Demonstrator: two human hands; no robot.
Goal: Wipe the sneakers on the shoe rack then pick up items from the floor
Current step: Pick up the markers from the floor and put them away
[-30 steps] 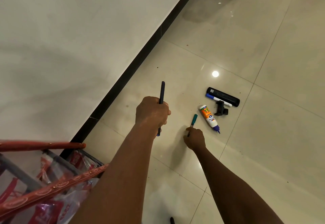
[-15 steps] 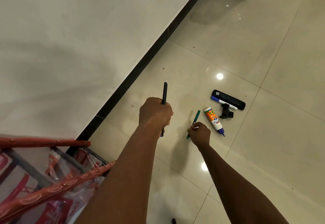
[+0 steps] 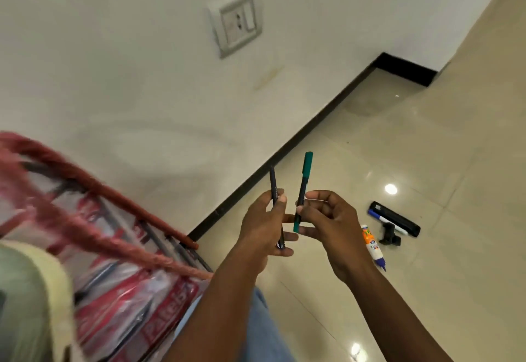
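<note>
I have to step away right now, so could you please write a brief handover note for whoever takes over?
Left hand grips a dark pen, upright.
Right hand pinches a green pen, upright, close beside it.
On the floor to the right: glue bottle, black case, blue marker against it, small black clip.
Done: two pens are off the floor.
Left: those four items. Sneaker wiping cannot be judged from this view.

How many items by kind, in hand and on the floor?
Pens: 2, dark pen, green pen
Marker: 1
Glue bottle: 1
Long black case: 1
Small black clip: 1
Total: 6
</note>
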